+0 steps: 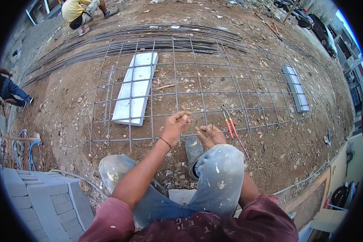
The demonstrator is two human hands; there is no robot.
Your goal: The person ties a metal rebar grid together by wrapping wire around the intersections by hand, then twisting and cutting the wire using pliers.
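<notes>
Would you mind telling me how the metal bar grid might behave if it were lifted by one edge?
The grid would probably flex or sag, since its bars are thin for their length. It is likely heavy overall, with so many metal bars crossing. Rolling seems unlikely, as it lies flat and wide over the white slab.

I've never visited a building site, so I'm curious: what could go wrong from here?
The bare left hand and right hand are close to the metal grid, so a bar might scratch them.

A boot stands near the grid's closest edge, so it could catch when the person rises.

The red-handled pliers lie low nearby and might get stepped on.
</notes>
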